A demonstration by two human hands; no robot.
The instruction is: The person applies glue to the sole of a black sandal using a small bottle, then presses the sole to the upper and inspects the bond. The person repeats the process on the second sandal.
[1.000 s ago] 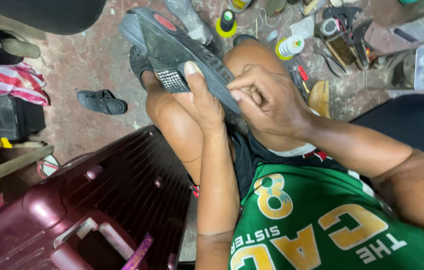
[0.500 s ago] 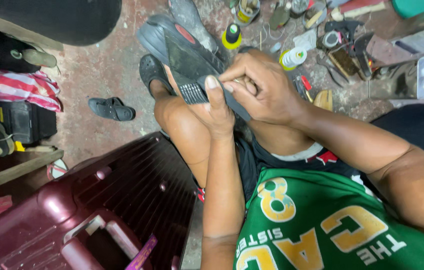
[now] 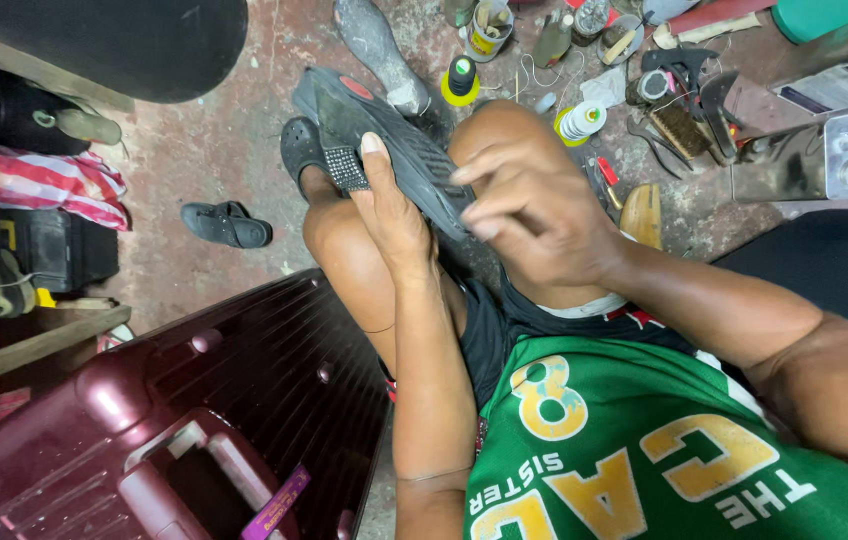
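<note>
We hold a dark shoe (image 3: 384,150) sole-up across our knees, over the stained concrete floor (image 3: 214,150). Our left hand (image 3: 394,215) is wrapped around the shoe from below, thumb pressed on the sole beside a small studded grey patch (image 3: 346,168), so it is closed on the shoe and steadying it. Our right hand (image 3: 534,205) sits at the heel end with its fingers bent and close together, touching the sole's edge; we cannot tell whether anything thin is pinched between them, since the fingertips are blurred.

We judge the step in hand to be work on the sole at its rear edge, with the shoe braced against the knee. The next move seems to call for a firm left-hand hold, so the shoe does not twist, and for fine fingertip control on the right.

Beyond the knees lie a spool of white thread (image 3: 580,120), a wire brush (image 3: 681,128), a yellow-based bottle (image 3: 460,80) and a black sandal (image 3: 226,224). A maroon suitcase (image 3: 194,420) lies near our left side.
</note>
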